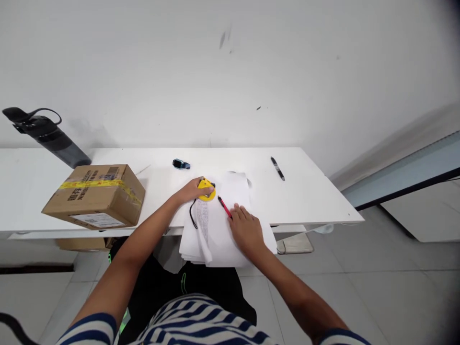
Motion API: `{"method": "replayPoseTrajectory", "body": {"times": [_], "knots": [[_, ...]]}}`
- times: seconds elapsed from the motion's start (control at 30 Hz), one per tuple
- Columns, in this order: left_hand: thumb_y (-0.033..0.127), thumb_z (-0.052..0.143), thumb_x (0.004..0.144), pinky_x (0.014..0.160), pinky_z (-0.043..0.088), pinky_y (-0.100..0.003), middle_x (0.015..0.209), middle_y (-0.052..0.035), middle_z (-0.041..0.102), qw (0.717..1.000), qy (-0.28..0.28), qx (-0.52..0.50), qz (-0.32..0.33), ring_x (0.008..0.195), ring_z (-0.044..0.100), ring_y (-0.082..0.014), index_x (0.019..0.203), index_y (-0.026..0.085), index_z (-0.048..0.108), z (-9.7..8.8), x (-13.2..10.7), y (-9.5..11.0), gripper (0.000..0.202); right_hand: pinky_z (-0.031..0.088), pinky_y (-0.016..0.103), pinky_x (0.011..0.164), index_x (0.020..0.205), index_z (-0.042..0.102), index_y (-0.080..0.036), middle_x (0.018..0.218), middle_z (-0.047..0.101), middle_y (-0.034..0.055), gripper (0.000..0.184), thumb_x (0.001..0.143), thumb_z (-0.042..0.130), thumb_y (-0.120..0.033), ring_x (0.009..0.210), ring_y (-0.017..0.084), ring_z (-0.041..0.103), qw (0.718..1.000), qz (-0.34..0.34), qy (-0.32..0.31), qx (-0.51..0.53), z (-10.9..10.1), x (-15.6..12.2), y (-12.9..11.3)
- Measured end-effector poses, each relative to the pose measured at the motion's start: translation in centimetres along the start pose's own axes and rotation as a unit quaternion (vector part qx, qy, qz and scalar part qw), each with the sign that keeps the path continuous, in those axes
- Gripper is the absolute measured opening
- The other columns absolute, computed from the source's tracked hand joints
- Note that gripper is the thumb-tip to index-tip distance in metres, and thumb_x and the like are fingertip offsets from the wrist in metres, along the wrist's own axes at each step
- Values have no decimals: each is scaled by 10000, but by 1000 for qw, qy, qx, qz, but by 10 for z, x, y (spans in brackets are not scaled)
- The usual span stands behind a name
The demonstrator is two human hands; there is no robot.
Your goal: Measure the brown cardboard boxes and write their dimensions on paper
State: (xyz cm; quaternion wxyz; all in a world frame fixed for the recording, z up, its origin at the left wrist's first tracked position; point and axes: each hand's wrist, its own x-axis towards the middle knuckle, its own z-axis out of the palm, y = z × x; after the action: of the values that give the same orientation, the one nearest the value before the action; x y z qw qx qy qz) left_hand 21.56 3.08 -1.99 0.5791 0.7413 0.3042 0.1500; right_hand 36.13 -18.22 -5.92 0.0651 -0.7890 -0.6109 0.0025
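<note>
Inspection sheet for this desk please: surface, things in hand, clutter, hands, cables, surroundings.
Surface: white table, set against a white wall.
Things in hand: yellow tape measure and red pen lie on a stack of white paper that overhangs the near edge.
Clutter: taped cardboard box at left; dark bottle far left by the wall; small blue device; black marker.
Hands: left hand grips the tape measure; right hand flat on the paper, fingertips by the pen.
Cables: black cord looping from the tape measure.
Surroundings: grey tiled floor; another box under the table.
</note>
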Motion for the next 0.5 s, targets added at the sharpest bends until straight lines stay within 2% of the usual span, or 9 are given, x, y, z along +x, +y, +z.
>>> {"method": "replayPoseTrajectory", "body": {"times": [0.1,0.17,0.2,0.3,0.4,0.5], "knots": [[506,834,654,686,489,-291,847,-14,694,1000,-3,20,-1,751,637,-167,930,185,632,10,-28,-14,469,519,393,799,1215,676,-100,1199,732,222,418,1003,316,-102,1104,300,699,998,-20,-40,-45,-15,-4,17],[490,836,649,665,481,-291,826,-5,686,1000,-2,31,-3,736,629,-173,922,201,634,16,-42,-15,446,490,385,742,1136,687,-91,1014,757,204,374,1024,337,-161,955,299,714,996,-40,-48,-71,-21,0,23],[489,832,653,658,477,-292,818,-2,682,999,-2,32,-7,728,625,-174,921,207,632,18,-47,-14,437,480,389,734,1106,688,-88,1011,749,207,359,1038,368,-237,938,308,706,994,-53,-44,-81,-21,1,23],[490,810,682,634,444,-284,777,14,648,999,-1,31,-19,689,593,-162,889,217,594,21,-53,-9,404,466,400,742,1045,683,-96,1184,698,236,423,1031,433,-437,1001,334,671,991,-88,-14,-99,-17,-2,18],[494,782,722,616,394,-267,751,30,604,999,0,38,-21,669,551,-144,853,219,543,21,-53,-5,387,445,393,754,977,653,-131,1144,690,208,326,1041,403,-331,998,318,644,990,-104,-11,-92,-15,-1,21],[505,768,735,617,380,-264,748,33,586,999,1,47,-24,667,538,-140,846,217,531,21,-53,-4,390,415,360,682,939,574,-172,967,674,161,248,1035,384,-299,849,276,622,997,-69,-39,3,-22,26,32]]}}
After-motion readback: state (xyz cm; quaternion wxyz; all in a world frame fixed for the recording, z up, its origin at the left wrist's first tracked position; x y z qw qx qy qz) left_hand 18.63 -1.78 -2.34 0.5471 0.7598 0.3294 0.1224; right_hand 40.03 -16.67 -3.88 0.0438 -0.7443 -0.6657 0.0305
